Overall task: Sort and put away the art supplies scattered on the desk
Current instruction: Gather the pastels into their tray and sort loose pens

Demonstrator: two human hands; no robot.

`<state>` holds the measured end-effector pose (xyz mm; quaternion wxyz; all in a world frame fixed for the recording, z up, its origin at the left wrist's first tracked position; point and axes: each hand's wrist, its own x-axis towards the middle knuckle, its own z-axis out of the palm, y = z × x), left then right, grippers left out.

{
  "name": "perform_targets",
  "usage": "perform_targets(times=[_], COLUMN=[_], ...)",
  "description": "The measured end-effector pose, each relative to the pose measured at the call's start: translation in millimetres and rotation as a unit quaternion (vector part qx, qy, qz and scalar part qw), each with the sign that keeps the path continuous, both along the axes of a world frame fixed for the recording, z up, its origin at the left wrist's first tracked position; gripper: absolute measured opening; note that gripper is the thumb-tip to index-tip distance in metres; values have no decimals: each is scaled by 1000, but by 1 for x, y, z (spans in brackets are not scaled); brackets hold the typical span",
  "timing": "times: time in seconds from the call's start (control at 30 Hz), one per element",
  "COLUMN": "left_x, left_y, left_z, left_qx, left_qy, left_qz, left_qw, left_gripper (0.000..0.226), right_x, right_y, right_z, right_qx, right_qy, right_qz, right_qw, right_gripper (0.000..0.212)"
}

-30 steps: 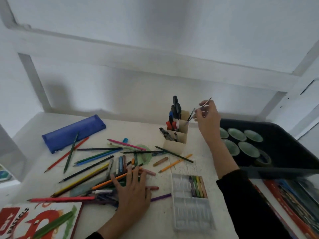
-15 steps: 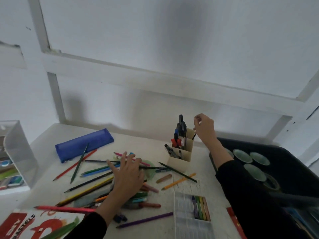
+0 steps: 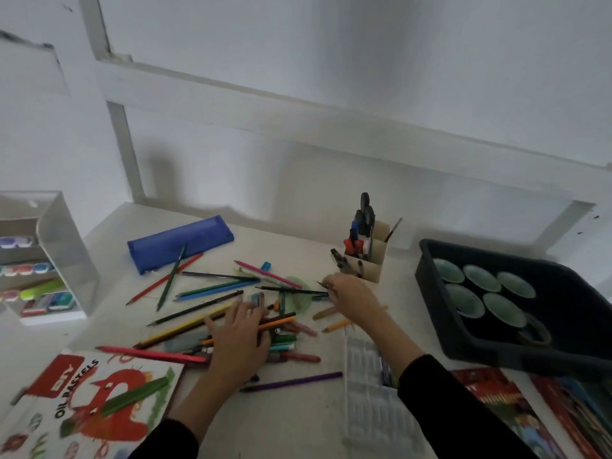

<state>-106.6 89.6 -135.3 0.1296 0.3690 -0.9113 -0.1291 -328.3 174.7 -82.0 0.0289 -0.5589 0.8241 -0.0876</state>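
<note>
L hand (image 3: 241, 339) lies flat on the pile of pencils & markers (image 3: 287, 339) mid-desk, fingers straight and spread, palm down, gripping nothing. R hand (image 3: 351, 297) sits just right of the pile and in front of the pencil holder (image 3: 368, 264), fingers curled down, tips pinching the end of a dark pencil (image 3: 291, 290) that lies flat and points left across a green round thing (image 3: 299, 301). Both sleeves are black.

The loose supplies are on the white desk (image 3: 284, 422), mostly in one heap between the hands: colored pencils fan out to the left, stubby markers sit under and beside the L hand. A red pencil (image 3: 150, 355) lies near the front-left edge of the heap, and a purple marker (image 3: 291, 381) lies apart, nearer the person. An orange pencil (image 3: 336, 326) lies beside the R wrist.

A blue pencil case (image 3: 180, 241) is at the back left, a green pencil (image 3: 172, 276) leaning across its front edge. The pencil holder at the back has pens and scissors standing upright in it. An oil pastels box (image 3: 89, 409) is front left with a green stick on top. A clear plastic tray (image 3: 366, 402) lies under the R forearm. On the right, a black tray (image 3: 496, 351) holds five round green dishes and a roll of tape (image 3: 535, 332). A clear shelf unit (image 3: 63, 250) with colored items stands far left.
</note>
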Motion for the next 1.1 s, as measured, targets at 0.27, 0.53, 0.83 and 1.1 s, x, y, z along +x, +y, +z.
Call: perform_targets(times=[0.27, 0.53, 0.83, 1.1], left_x=[10, 6, -12, -17], left_y=[29, 43, 73, 77], left_z=[-15, -25, -32, -33], left_qx=[-54, -83, -104, -83], left_qy=[-38, 6, -4, -13], left_qz=[-63, -107, -192, -133], left_qw=[996, 991, 976, 988], left_gripper=[49, 40, 44, 46], right_x=[4, 28, 34, 39], right_y=[7, 44, 135, 137], right_z=[-38, -22, -21, -36], right_qx=[103, -193, -204, -167], right_qy=[35, -129, -268, -270], right_qz=[30, -133, -334, -331], right_qw=[994, 964, 880, 889], right_gripper=[14, 10, 21, 27])
